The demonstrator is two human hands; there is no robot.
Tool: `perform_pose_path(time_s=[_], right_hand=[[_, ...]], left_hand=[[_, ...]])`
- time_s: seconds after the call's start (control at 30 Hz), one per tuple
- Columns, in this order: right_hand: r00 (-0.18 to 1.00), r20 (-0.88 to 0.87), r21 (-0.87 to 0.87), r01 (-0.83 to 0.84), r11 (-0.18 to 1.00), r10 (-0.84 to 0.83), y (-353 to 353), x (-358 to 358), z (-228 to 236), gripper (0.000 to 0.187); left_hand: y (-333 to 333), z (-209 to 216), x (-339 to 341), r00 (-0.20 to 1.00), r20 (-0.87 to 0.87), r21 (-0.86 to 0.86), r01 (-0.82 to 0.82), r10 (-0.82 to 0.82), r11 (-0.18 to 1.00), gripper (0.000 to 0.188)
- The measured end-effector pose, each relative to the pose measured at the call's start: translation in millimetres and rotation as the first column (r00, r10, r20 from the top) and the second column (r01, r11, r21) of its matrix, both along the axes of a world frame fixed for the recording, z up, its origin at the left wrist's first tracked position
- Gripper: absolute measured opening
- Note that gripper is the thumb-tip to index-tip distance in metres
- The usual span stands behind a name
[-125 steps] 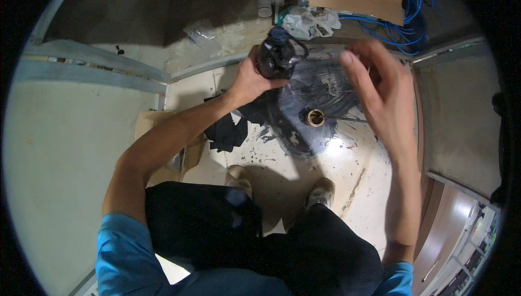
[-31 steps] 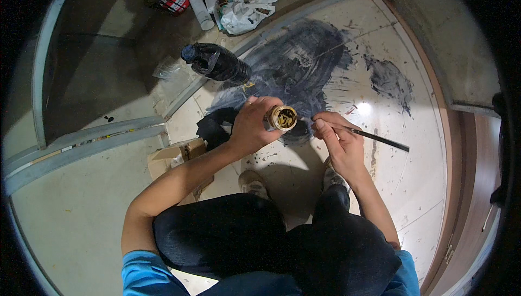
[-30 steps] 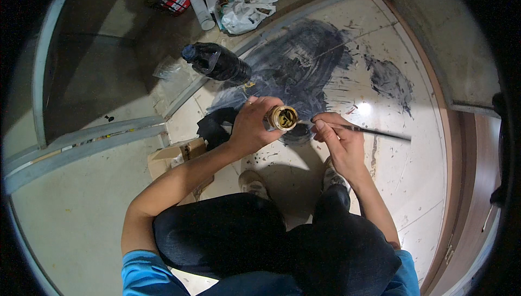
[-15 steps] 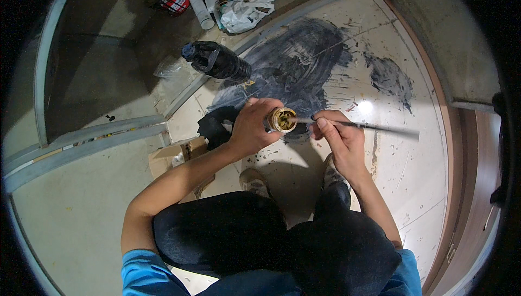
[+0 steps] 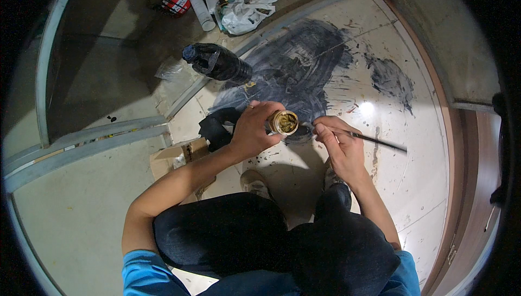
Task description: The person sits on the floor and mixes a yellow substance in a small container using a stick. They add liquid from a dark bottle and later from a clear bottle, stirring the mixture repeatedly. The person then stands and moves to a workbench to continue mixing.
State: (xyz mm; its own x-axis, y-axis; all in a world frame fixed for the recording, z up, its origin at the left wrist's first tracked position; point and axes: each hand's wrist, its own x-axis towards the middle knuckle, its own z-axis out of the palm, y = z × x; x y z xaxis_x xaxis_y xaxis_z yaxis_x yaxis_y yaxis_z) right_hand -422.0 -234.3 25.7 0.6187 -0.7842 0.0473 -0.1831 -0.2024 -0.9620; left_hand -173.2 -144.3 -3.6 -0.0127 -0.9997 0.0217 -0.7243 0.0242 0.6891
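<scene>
My left hand is wrapped round a small jar with its mouth tilted up toward me. Thick yellowish-brown stuff coats the inside of the jar. In my right hand, a thin dark-handled paintbrush is pinched between thumb and fingers. Its handle points out to the right and its working end points left, just outside the jar's mouth. That end is small, so its bristles are hard to make out. Both hands are above the floor, in front of my knees.
Dark grey paint smears cover the tiled floor. A dark bottle stands beyond my left hand, with a black cloth-like thing and an opened cardboard box nearer. A white plastic bag and white tube lie beyond the metal sill.
The paintbrush has come out of the jar's mouth, and its handle now slants more downward to the right. The jar has moved slightly, its contents showing more plainly.
</scene>
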Motion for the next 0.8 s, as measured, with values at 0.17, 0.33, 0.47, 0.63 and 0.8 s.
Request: perform_pose_path(time_s=[0.17, 0.33, 0.47, 0.63, 0.8], right_hand=[[0.999, 0.033, 0.108, 0.013, 0.994, -0.017, 1.1, -2.1, -1.4, 0.030], [0.995, 0.092, 0.241, 0.008, 0.970, -0.031, 2.0, -1.7, -3.1, 0.030], [0.999, 0.053, 0.193, -0.014, 0.981, 0.004, 1.5, -2.2, -3.1, 0.030], [0.999, 0.033, 0.134, 0.021, 0.991, -0.026, 2.3, -3.4, -1.6, 0.030], [1.000, 0.019, 0.073, 0.020, 0.997, -0.022, 2.9, -4.3, -2.1, 0.030]], left_hand=[[0.6, -1.7, -0.5, 1.000, 0.018, 0.033, -0.019, 0.018, 0.999, 0.061], [1.9, 0.2, -1.6, 1.000, 0.027, 0.110, -0.018, 0.015, 0.994, 0.061], [1.4, 2.0, -2.7, 1.000, 0.002, 0.109, -0.023, 0.023, 0.994, 0.060], [0.2, 3.9, -3.3, 0.999, -0.014, 0.145, -0.026, 0.028, 0.989, 0.059], [0.7, 2.7, -3.6, 1.000, 0.008, 0.136, -0.024, 0.023, 0.990, 0.061]])
